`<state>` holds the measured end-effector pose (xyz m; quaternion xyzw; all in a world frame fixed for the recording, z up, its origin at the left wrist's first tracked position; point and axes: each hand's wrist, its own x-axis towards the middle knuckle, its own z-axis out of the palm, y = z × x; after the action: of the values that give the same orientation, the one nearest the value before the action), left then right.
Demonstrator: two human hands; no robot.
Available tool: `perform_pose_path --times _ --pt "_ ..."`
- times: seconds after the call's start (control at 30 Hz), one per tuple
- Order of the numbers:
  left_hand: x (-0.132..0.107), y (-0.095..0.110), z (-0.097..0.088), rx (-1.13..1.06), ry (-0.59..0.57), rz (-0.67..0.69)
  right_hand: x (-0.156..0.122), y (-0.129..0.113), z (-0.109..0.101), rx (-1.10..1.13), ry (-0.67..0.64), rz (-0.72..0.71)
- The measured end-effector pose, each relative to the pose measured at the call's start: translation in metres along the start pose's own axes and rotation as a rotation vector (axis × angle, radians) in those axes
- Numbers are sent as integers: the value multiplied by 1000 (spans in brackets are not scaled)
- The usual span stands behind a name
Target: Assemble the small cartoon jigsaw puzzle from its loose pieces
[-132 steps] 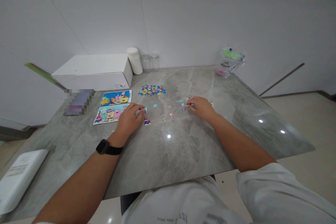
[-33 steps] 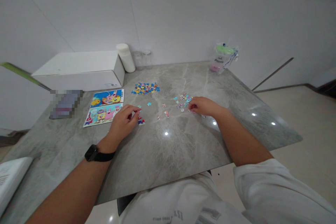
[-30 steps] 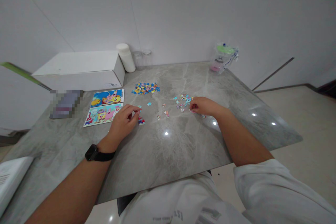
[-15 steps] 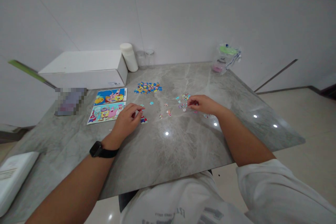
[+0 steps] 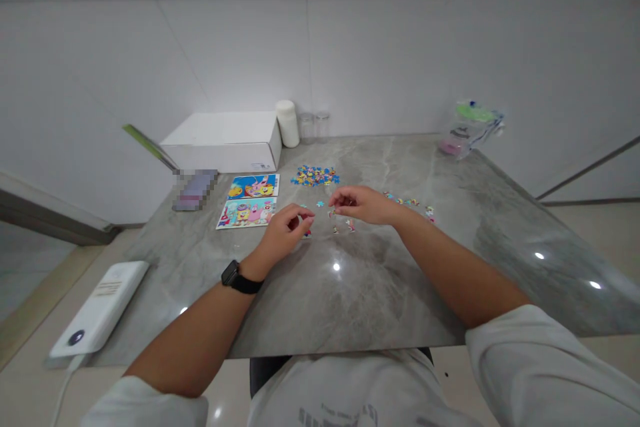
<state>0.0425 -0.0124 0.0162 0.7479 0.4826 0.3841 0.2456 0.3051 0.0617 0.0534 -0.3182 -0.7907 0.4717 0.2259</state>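
My left hand [image 5: 286, 229], with a black watch on its wrist, rests on the grey marble table [image 5: 380, 280]; its fingers are curled in a pinch over a small puzzle piece [image 5: 307, 232]. My right hand [image 5: 361, 204] hovers just right of it, fingertips pinched together on something too small to name. A few loose puzzle pieces [image 5: 344, 224] lie between and under the hands. More pieces [image 5: 410, 203] trail off to the right. A heap of blue and yellow pieces [image 5: 315, 176] lies further back. Two cartoon picture cards [image 5: 249, 200] lie left of my left hand.
A white box [image 5: 225, 141], a white cylinder [image 5: 288, 124] and two small clear jars [image 5: 314, 127] stand at the back by the wall. A plastic bag with a green-lidded item [image 5: 469, 125] sits at the back right. A white power bank [image 5: 100, 307] lies at the near left edge.
My right hand has moved left, away from the scattered pieces, and now sits close to my left hand. The camera has swung so the whole scene shifted right.
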Motion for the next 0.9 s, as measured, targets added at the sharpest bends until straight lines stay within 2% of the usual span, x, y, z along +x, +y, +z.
perform_pose_path --times 0.3,0.43,0.63,0.9 --pt "-1 4 9 -61 -81 -14 3 11 33 60 -57 22" --pt "-2 1 13 -94 -105 -51 6 16 38 191 -1 30" --pt "0 -1 11 -309 -94 -242 8 13 39 317 158 105" --pt "0 4 12 -291 -74 -250 8 12 53 374 157 86"
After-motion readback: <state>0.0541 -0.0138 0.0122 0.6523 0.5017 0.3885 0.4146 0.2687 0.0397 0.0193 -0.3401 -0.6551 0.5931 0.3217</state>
